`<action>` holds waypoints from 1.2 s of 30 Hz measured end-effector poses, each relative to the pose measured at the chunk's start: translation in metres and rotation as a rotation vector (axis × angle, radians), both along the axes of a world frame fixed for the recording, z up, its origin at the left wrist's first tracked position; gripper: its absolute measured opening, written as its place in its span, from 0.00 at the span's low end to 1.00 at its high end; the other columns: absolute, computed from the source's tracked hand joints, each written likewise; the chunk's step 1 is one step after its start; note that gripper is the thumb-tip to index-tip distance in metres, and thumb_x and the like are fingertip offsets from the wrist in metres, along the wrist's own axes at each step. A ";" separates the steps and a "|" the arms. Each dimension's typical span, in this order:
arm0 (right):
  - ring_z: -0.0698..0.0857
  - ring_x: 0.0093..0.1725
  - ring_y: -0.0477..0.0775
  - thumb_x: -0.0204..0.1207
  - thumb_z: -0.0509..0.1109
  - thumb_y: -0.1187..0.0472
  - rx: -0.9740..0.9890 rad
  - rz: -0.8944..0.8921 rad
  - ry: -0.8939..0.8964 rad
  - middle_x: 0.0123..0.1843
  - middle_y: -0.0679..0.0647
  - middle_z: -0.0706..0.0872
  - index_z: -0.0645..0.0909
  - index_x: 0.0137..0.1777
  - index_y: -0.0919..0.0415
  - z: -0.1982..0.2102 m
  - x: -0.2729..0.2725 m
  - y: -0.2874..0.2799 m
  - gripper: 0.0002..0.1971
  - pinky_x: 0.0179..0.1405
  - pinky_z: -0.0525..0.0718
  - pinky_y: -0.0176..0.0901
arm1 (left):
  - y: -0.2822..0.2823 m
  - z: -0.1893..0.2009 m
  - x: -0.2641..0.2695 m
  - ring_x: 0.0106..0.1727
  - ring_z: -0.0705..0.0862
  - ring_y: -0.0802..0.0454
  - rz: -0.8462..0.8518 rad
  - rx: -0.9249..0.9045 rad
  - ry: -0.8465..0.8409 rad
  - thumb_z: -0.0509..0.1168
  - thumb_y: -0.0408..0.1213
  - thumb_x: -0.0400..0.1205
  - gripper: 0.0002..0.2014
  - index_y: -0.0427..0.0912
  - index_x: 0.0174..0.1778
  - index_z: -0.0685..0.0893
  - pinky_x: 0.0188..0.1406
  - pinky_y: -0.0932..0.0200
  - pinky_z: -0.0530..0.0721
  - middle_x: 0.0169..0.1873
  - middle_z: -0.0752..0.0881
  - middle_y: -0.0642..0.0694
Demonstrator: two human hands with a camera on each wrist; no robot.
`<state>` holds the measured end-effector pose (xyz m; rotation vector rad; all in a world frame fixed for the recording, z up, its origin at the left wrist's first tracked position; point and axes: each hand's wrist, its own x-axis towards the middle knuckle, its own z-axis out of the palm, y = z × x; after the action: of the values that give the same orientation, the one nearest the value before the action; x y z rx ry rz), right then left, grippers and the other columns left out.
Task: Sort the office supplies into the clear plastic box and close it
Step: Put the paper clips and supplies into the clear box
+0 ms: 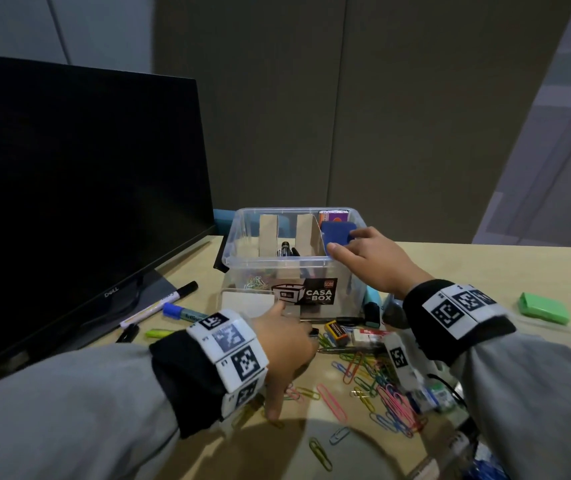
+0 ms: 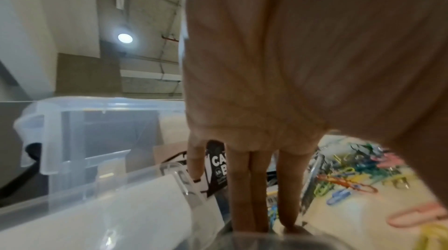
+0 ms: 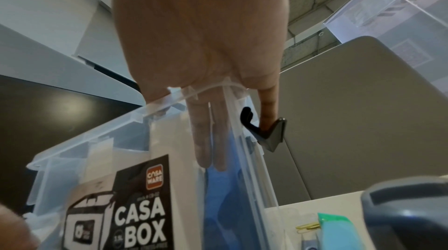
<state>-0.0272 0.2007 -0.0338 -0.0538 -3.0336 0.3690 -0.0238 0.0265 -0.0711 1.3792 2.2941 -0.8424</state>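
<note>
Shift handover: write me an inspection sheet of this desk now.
Surface: tan desk, littered.
Job's things: clear plastic box open, cardboard dividers and pens inside; coloured paper clips, markers and erasers outside.
Clutter: green pad at right.
Grippers: right hand lowers a blue item into the box; left hand rests fingertips on the desk.
Cables: nothing seen.
Surroundings: dark monitor, grey partition walls.

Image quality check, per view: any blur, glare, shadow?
Head view: dim, round shadow on the desk at bottom, right wristband smeared. Left wrist view: left hand and box soft, ceiling lamp flares. Right wrist view: box label sharp, right hand slightly soft.
</note>
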 end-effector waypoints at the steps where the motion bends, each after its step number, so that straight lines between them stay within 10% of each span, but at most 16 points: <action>1: 0.64 0.78 0.47 0.86 0.47 0.40 0.000 0.001 0.001 0.68 0.52 0.83 0.87 0.59 0.55 0.000 0.000 0.000 0.29 0.66 0.70 0.45 | 0.002 -0.001 0.001 0.70 0.74 0.39 0.003 -0.009 0.012 0.80 0.58 0.65 0.47 0.41 0.76 0.71 0.77 0.32 0.55 0.69 0.75 0.41; 8: 0.64 0.78 0.46 0.86 0.47 0.39 0.000 -0.004 0.004 0.66 0.53 0.83 0.88 0.55 0.56 -0.001 -0.002 0.001 0.31 0.65 0.71 0.46 | 0.005 -0.005 -0.008 0.55 0.82 0.42 0.076 0.213 -0.119 0.79 0.44 0.71 0.24 0.40 0.60 0.82 0.55 0.48 0.82 0.56 0.83 0.41; 13: 0.64 0.78 0.47 0.86 0.47 0.39 -0.010 0.001 -0.004 0.67 0.54 0.83 0.88 0.54 0.57 0.000 0.000 0.001 0.31 0.67 0.70 0.46 | 0.005 -0.006 -0.007 0.51 0.84 0.43 0.066 0.339 -0.143 0.72 0.34 0.79 0.07 0.40 0.51 0.86 0.45 0.53 0.82 0.49 0.85 0.42; 28: 0.66 0.77 0.48 0.86 0.47 0.38 -0.003 -0.005 0.020 0.66 0.54 0.83 0.88 0.55 0.57 -0.003 -0.003 0.002 0.31 0.66 0.72 0.49 | 0.003 -0.013 -0.003 0.39 0.81 0.46 0.126 0.356 -0.205 0.71 0.34 0.74 0.06 0.40 0.44 0.82 0.33 0.59 0.78 0.38 0.82 0.44; 36: 0.68 0.75 0.48 0.85 0.46 0.38 0.009 -0.002 0.040 0.60 0.53 0.87 0.90 0.51 0.59 -0.007 -0.008 0.006 0.34 0.64 0.72 0.48 | -0.010 -0.003 -0.007 0.38 0.82 0.52 0.145 0.677 -0.320 0.69 0.30 0.74 0.06 0.45 0.37 0.79 0.41 0.57 0.85 0.35 0.82 0.49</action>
<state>-0.0347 0.2071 -0.0411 -0.0482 -2.9957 0.3521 -0.0307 0.0168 -0.0738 1.4264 2.4656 0.2280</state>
